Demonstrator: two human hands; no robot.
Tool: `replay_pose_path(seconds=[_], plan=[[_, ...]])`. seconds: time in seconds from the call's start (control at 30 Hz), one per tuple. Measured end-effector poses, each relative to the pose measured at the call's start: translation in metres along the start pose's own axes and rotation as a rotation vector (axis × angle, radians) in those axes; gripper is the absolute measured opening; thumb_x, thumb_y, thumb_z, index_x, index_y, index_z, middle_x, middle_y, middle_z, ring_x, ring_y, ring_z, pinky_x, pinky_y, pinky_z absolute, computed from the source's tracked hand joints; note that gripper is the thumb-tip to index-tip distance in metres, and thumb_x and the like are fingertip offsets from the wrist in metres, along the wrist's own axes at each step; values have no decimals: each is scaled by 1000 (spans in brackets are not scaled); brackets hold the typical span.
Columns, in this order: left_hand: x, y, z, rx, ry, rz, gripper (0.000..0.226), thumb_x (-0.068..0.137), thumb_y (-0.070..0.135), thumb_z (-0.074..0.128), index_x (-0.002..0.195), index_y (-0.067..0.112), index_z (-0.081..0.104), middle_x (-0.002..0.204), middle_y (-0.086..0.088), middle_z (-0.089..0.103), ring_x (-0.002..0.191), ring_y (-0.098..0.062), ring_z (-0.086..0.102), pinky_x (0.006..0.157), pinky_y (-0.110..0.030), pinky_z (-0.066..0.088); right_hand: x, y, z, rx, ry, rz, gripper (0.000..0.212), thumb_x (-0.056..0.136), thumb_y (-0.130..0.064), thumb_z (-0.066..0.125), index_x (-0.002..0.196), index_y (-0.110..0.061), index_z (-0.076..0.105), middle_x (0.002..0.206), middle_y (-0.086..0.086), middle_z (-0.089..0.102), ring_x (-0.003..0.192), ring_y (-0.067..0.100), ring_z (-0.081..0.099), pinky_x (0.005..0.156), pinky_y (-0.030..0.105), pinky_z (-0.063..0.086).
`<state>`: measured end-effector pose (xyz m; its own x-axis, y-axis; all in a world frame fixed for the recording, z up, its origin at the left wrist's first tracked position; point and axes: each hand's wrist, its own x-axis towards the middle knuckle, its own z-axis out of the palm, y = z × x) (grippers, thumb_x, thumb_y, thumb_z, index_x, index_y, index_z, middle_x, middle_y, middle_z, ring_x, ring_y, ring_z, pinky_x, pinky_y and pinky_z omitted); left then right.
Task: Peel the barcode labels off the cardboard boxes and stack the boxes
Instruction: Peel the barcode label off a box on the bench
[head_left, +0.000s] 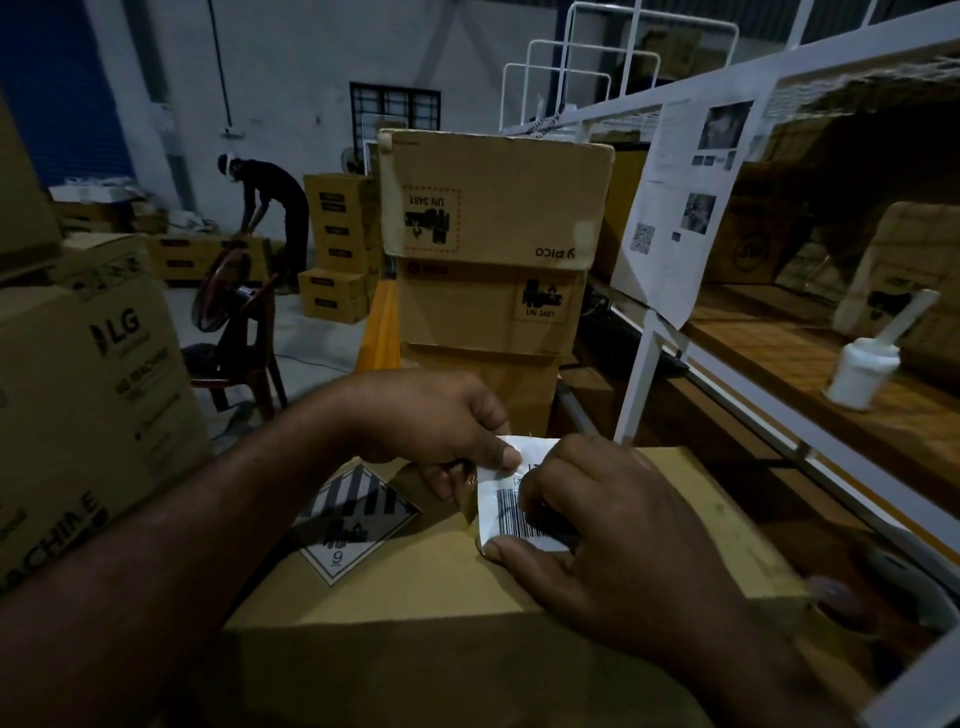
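Both hands are working close together at about 5 o'clock in the view, on top of the nearest cardboard box (415, 597). The left hand (441, 431) is pinching the upper left edge of the barcode label (501, 499) between thumb and fingertips. The right hand (623, 535) is curling over the label's right side, with its thumb under the lower corner, so both hands are clamping the same label. The label's left edge is lifting and curling away from the cardboard. The part under the right hand is hidden, so how much is stuck down can't be told.

A striped hazard diamond sticker (353, 519) is sitting at 9 o'clock from the label on the same box top (not a barcode, probably staying on).

Progress, as a judgement: this peel is partway, not finished. A stack of boxes (493, 223) is standing at 12 o'clock, apparently three high. No barcode labels are showing on the faces turned this way, but the other faces are hidden. What's left is finishing this label and then putting the box on the stack.
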<state>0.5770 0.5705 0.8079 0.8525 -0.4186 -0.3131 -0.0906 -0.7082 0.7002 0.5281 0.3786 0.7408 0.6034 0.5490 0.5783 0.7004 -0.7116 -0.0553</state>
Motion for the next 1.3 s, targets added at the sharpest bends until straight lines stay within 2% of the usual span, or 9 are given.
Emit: replay_pose_path(seconds=[0.13, 0.27, 0.37, 0.6, 0.8, 1.0, 1.1, 1.2, 1.3], plan=[[-1, 0, -2, -95, -56, -24, 16, 98, 18, 57, 101, 6, 66, 87, -17, 70, 70, -19, 68, 66, -30, 58, 0, -2, 0, -5, -17, 9, 33, 79, -65, 57, 85, -33, 55, 83, -13, 53, 74, 7, 45, 64, 27, 44], [-1, -1, -5, -225, -78, -77, 16, 96, 16, 60, 102, 2, 67, 79, -17, 69, 64, -20, 67, 64, -32, 58, 1, -2, -3, 3, -30, 14, 34, 79, -67, 55, 88, -34, 56, 85, -14, 53, 75, 7, 47, 66, 27, 43], [0, -1, -5, -294, -88, -113, 15, 96, 15, 59, 101, 2, 66, 78, -18, 68, 61, -20, 66, 60, -30, 58, 1, -3, -3, -1, -42, 25, 36, 78, -69, 53, 89, -35, 55, 85, -15, 51, 74, 5, 44, 65, 24, 36], [3, 1, -3, -441, -100, -120, 16, 96, 14, 57, 100, 0, 65, 79, -17, 67, 57, -16, 63, 53, -24, 56, 3, -5, -4, 8, -18, 25, 36, 77, -67, 54, 92, -34, 54, 84, -15, 52, 72, 6, 47, 64, 23, 40], [4, 2, -2, -500, -65, -134, 17, 93, 12, 62, 100, -3, 66, 80, -19, 66, 60, -18, 64, 54, -22, 57, 3, -9, -6, 16, -41, 68, 43, 75, -72, 53, 96, -36, 48, 84, -19, 45, 71, 1, 40, 63, 20, 32], [4, 2, -2, -558, -51, -168, 16, 82, 14, 71, 84, -1, 69, 69, -16, 66, 54, -16, 64, 52, -20, 57, 3, -14, 2, -10, 15, 125, 30, 76, -56, 51, 94, -33, 50, 79, -16, 51, 67, 2, 39, 60, 20, 34], [5, -1, -7, -499, -2, -184, 22, 87, 18, 71, 92, -3, 68, 67, -15, 67, 51, -15, 64, 50, -19, 56, 1, -12, 3, -12, 46, 120, 18, 78, -47, 50, 84, -31, 52, 74, -13, 56, 63, 3, 45, 55, 20, 37], [3, -4, -13, -436, 151, -190, 26, 88, 24, 71, 91, -1, 69, 70, -16, 71, 51, -15, 64, 49, -21, 54, -1, -8, 4, 54, 56, 159, 17, 85, -43, 50, 87, -29, 59, 74, -12, 62, 65, 4, 56, 54, 27, 51], [1, -6, -13, -68, 445, -94, 23, 91, 34, 65, 99, 13, 70, 69, 1, 71, 51, -4, 64, 47, -19, 50, -1, -2, 1, 298, 111, 298, 21, 89, -47, 47, 90, -32, 62, 74, -13, 64, 65, 2, 63, 52, 25, 55]])
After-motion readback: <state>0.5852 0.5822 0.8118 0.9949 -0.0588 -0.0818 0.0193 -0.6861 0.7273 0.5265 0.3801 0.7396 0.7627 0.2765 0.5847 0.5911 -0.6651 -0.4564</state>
